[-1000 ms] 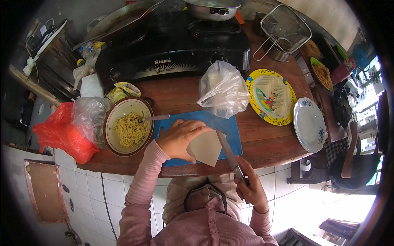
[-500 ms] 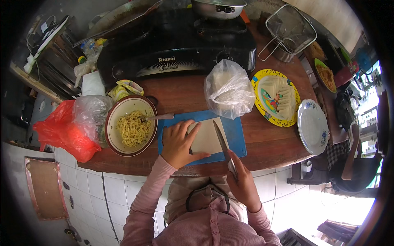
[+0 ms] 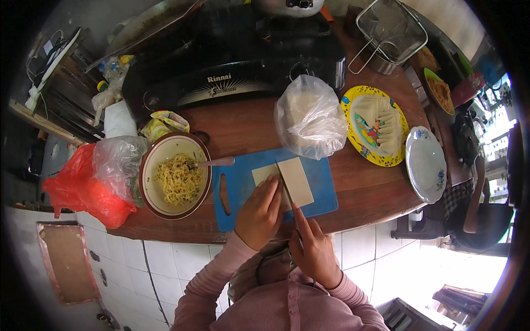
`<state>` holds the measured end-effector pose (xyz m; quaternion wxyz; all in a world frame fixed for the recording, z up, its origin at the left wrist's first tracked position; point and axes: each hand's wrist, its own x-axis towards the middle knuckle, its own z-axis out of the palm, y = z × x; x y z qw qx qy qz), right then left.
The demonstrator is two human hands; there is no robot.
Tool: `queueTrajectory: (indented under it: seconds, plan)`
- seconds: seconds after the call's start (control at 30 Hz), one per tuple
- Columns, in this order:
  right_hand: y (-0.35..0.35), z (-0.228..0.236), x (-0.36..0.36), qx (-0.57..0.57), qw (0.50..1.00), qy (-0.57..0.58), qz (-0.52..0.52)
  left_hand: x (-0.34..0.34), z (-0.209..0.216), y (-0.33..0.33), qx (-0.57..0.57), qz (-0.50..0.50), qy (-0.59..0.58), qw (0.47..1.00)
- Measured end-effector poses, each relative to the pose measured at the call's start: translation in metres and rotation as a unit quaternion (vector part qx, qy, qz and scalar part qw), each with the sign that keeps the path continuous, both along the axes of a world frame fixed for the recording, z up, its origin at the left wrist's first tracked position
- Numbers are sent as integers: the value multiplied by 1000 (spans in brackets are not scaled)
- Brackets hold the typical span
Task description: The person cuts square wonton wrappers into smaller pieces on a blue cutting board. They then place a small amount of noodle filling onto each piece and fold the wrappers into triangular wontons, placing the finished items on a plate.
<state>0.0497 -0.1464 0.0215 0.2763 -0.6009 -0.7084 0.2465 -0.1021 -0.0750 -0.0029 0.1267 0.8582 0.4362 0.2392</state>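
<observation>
The right hand (image 3: 314, 243) is closed around the knife (image 3: 285, 187), and the left hand (image 3: 260, 215) lies with fingers extended, tips on the sheet (image 3: 296, 179) right beside the blade. For a straight cut, it seems best to tuck those tips back from the edge and draw evenly, keeping the sheet flat. Counted: one knife, one board (image 3: 326, 193) under the hands, one bowl (image 3: 176, 144) to their left, two plates (image 3: 425, 165) to their right; the sheet's layers I cannot tell.
</observation>
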Motion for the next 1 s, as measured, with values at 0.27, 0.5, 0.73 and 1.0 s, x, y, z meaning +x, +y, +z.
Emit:
queueTrajectory:
  seconds: [0.27, 0.5, 0.73, 1.0]
  plan:
    - [-2, 6, -4, -60, 998, -34, -3, 6, -1, -3, -4, 12, -5, 1000]
    - [1, 5, -2, -21, 999, -39, -9, 9, 0, -3, -24, 12, -17, 1000]
    - [1, -3, -5, 11, 999, -40, -19, 10, 1, -3, -45, 6, -27, 999]
    - [1, -3, -8, 10, 999, -49, -20, 8, 1, -3, -57, -1, -32, 998]
